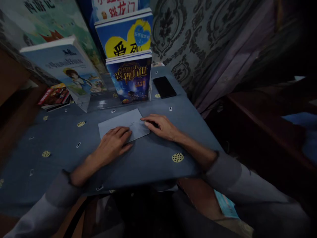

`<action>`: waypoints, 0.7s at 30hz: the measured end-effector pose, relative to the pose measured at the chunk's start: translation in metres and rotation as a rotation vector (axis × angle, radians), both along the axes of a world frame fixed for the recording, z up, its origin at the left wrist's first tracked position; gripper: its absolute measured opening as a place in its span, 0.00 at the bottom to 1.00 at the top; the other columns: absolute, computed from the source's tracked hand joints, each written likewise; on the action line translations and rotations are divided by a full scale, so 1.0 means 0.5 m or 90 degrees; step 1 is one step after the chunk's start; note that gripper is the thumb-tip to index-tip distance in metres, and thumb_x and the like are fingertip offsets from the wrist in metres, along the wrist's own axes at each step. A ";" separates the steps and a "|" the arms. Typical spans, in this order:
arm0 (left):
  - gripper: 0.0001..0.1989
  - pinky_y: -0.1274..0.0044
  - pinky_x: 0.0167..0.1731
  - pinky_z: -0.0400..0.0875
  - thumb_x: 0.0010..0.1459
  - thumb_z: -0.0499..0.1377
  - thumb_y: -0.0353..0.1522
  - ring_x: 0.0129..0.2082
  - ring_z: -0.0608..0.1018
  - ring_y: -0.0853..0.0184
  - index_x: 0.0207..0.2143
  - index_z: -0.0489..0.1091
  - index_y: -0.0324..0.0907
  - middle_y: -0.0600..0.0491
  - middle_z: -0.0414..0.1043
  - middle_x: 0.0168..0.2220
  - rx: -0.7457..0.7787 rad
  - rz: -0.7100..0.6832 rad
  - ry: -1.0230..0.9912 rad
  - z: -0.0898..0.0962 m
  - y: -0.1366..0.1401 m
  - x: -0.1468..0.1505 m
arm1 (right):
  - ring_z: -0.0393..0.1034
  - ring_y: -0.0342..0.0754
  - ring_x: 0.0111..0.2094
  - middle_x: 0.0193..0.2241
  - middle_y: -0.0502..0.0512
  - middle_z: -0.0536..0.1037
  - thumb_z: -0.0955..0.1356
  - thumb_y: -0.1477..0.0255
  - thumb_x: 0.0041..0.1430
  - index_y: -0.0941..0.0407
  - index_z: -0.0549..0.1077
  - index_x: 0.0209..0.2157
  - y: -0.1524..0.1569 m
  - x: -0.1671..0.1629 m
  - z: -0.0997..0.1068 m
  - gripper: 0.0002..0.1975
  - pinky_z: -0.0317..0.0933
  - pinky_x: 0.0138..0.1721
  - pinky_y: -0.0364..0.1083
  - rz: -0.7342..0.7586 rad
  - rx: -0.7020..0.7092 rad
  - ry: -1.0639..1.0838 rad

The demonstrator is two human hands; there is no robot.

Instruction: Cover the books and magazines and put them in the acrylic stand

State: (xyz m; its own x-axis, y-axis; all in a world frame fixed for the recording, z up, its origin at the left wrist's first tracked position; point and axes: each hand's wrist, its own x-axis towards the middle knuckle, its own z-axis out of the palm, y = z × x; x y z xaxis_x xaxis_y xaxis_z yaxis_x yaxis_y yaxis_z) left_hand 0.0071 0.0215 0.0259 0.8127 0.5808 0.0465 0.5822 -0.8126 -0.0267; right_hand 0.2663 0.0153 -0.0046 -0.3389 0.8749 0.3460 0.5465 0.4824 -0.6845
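A thin pale booklet or folded sheet (137, 127) with tiny print near its middle lies on the cloth-covered table in the head view. My left hand (114, 142) rests flat across its lower left part, fingers spread and thumb on the cloth just below it. At the right edge of the booklet is my right hand (162, 126), its index fingertip and thumb close together on that edge. How firmly they pinch the paper cannot be made out.
Behind the booklet, picture books (132, 79) stand upright in clear holders. A black phone (164, 87) lies to their right. Small books (55, 96) are stacked at the left. The blue tablecloth (148, 158) ends near my body, and patterned wallpaper (178, 29) rises behind.
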 end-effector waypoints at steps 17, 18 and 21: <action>0.13 0.72 0.32 0.74 0.70 0.53 0.33 0.42 0.79 0.59 0.45 0.76 0.40 0.46 0.80 0.45 0.116 -0.019 -0.005 -0.014 -0.005 0.075 | 0.71 0.45 0.29 0.28 0.52 0.78 0.61 0.68 0.70 0.62 0.77 0.50 0.000 0.006 0.012 0.18 0.61 0.34 0.43 -0.006 -0.111 0.100; 0.13 0.72 0.32 0.74 0.70 0.52 0.33 0.42 0.79 0.59 0.45 0.76 0.40 0.47 0.80 0.44 0.111 -0.017 -0.014 -0.013 -0.004 0.075 | 0.71 0.44 0.29 0.28 0.52 0.78 0.61 0.68 0.70 0.62 0.77 0.50 -0.001 0.006 0.013 0.18 0.61 0.34 0.43 -0.006 -0.112 0.099; 0.13 0.72 0.32 0.74 0.70 0.52 0.33 0.41 0.80 0.60 0.45 0.77 0.41 0.48 0.81 0.43 0.090 -0.010 -0.037 -0.011 -0.003 0.074 | 0.69 0.44 0.28 0.28 0.52 0.78 0.61 0.67 0.70 0.61 0.78 0.49 -0.002 0.006 0.016 0.18 0.59 0.33 0.43 -0.014 -0.107 0.093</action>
State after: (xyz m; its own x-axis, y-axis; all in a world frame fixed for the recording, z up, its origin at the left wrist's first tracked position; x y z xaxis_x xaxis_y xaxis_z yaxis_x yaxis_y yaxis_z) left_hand 0.0439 0.0203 0.0206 0.8149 0.5529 0.1740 0.5738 -0.8119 -0.1073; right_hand 0.2691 0.0145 0.0036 -0.2760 0.9310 0.2388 0.4451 0.3440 -0.8268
